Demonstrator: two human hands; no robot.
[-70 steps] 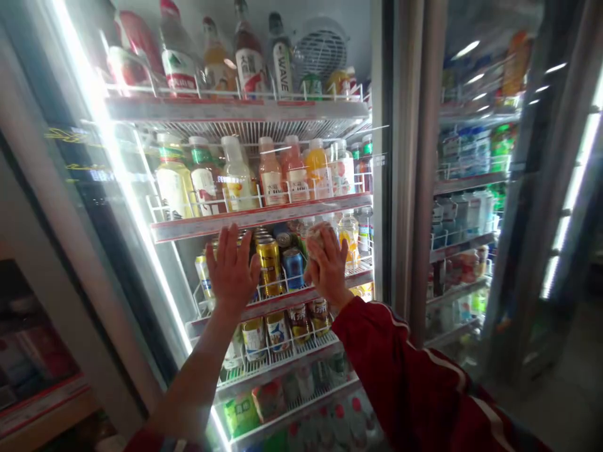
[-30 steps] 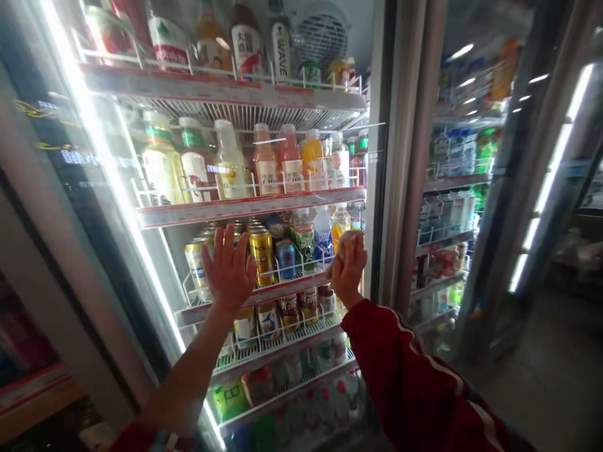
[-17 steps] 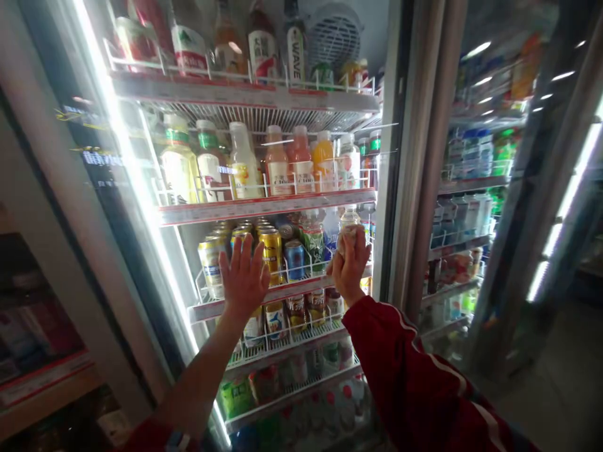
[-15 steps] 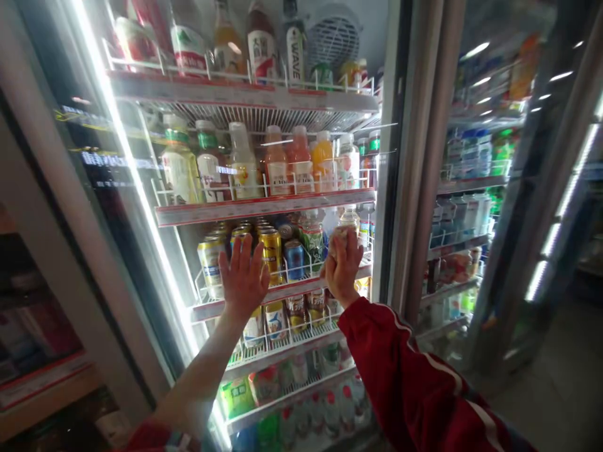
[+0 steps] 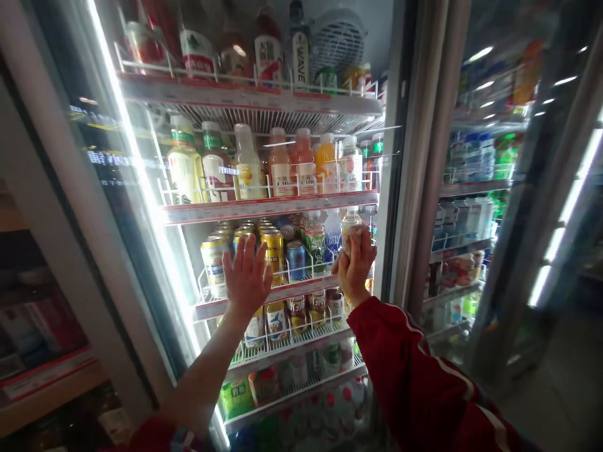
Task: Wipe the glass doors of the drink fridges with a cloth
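I face a lit drinks cooler behind a glass door (image 5: pixel 155 251). My left hand (image 5: pixel 247 276) lies flat on the glass with fingers spread, in front of the gold cans (image 5: pixel 273 251) on the third shelf. My right hand (image 5: pixel 357 263), in a red sleeve, is closed around a small pale wad (image 5: pixel 352 231), perhaps a cloth, and presses it to the glass near the door's right edge, in front of small bottles (image 5: pixel 349 221).
Shelves hold juice bottles (image 5: pixel 282 166) above and small cans (image 5: pixel 296 311) below. A grey door frame (image 5: pixel 414 188) divides this cooler from a second cooler (image 5: pixel 471 188) on the right. A dim counter (image 5: pixel 42 376) stands at lower left.
My right hand with the wad has slid right along the glass, from the shelf's middle to the door's right edge. My left hand stays flat on the glass.
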